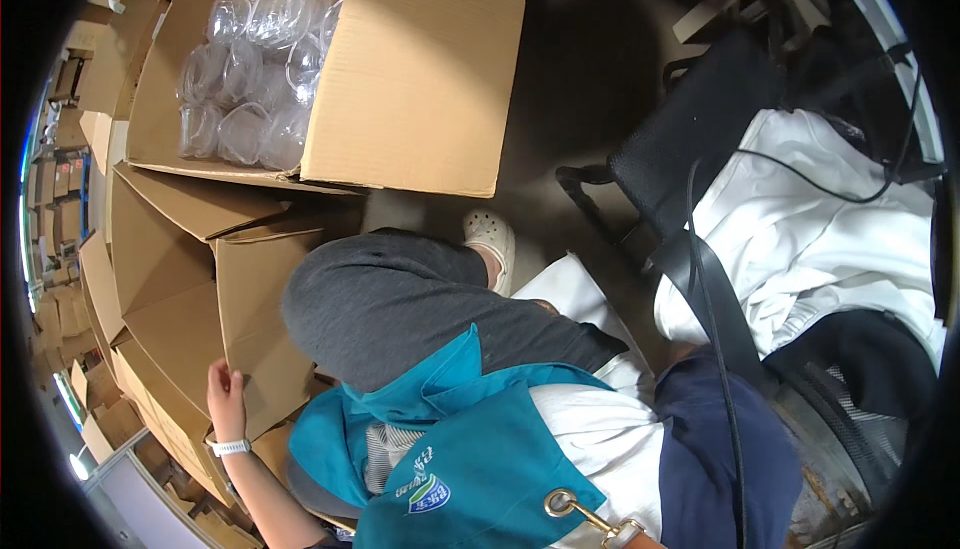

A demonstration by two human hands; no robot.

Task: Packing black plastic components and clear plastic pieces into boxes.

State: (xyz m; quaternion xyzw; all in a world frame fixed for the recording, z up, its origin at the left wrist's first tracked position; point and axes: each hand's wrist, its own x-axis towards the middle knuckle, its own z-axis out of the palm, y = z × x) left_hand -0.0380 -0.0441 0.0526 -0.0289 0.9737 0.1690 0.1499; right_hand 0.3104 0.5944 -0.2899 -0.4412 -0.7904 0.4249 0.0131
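My left hand (226, 396), with a white band at its wrist, is at the lower edge of a cardboard flap (262, 319). Its fingers are bent and look closed around that edge. The flap belongs to an open brown carton (165, 249) at my left, and the part of its inside that shows is bare cardboard. On my right side a navy sleeve (725, 439) shows; my right hand itself does not show. Beyond the open carton, a larger carton (420, 69) holds several stacks of clear plastic cups or tubs (243, 74).
A black chair (690, 119) stands at the right with a white garment (800, 219) draped over it. A black cable (705, 289) hangs down in front. My bent leg (390, 294) lies beside the cartons. Shelves with many boxes (60, 199) line the far left.
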